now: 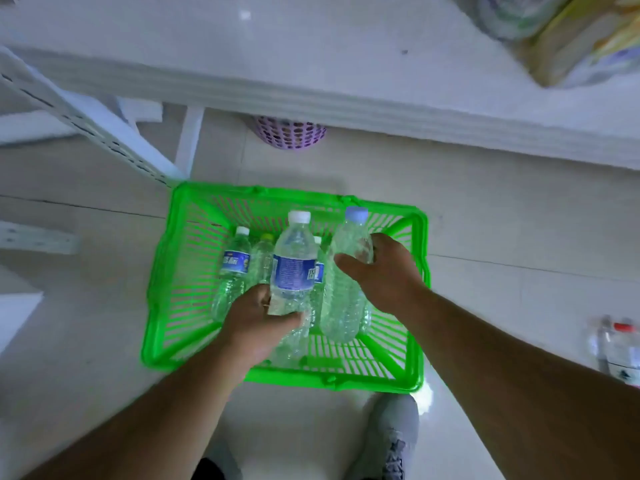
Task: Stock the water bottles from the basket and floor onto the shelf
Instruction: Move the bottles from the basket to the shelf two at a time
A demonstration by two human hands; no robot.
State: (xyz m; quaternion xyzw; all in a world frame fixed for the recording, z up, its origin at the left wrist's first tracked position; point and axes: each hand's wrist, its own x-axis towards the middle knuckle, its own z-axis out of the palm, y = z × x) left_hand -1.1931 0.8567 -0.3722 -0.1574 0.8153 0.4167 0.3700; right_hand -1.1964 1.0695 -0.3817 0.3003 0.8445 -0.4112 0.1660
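Stocking looks barely begun: left hand (pixel 258 315) and right hand (pixel 379 268) each have fingers wrapped round a bottle over the green basket (pixel 166 271); others remain inside, more wait on the floor (pixel 519 237).

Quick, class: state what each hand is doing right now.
Left hand: grips the white-capped water bottle.
Right hand: grips the blue-capped water bottle.

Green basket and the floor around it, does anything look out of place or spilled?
No spill or damage shows. The green basket sits askew to the shelf. A few bottles stand loose on the floor at far right, outside the basket, too blurred to count.
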